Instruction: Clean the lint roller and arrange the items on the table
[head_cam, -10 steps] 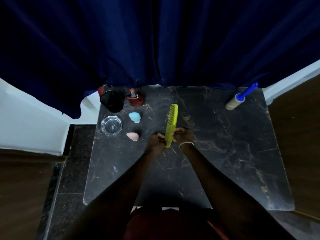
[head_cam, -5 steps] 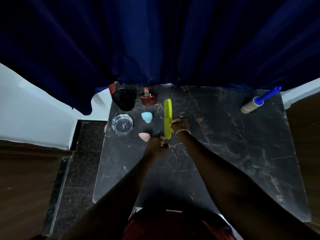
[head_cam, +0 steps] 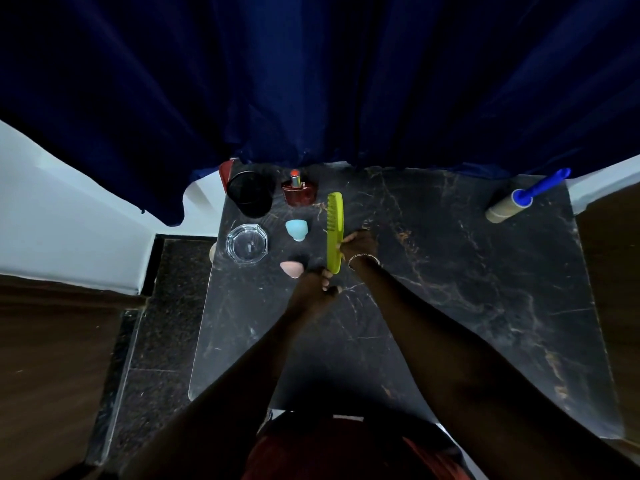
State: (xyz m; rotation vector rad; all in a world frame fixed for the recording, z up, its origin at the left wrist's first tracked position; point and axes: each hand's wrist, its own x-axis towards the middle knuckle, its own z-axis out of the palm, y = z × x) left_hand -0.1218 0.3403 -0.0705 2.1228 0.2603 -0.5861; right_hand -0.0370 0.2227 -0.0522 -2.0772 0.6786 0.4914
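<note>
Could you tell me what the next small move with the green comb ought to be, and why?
Probably lay the green comb flat on the marble table, just right of the blue sponge and pink sponge. The right hand grips its long edge and the left hand is by its near end, and it already lines up beside that tidy group.

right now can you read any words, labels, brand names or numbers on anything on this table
None can be read.
Red perfume bottle: no label legible.
Lint roller: no print visible.
Green comb: no visible marking.
Black cup, glass ashtray: no text visible.
</note>
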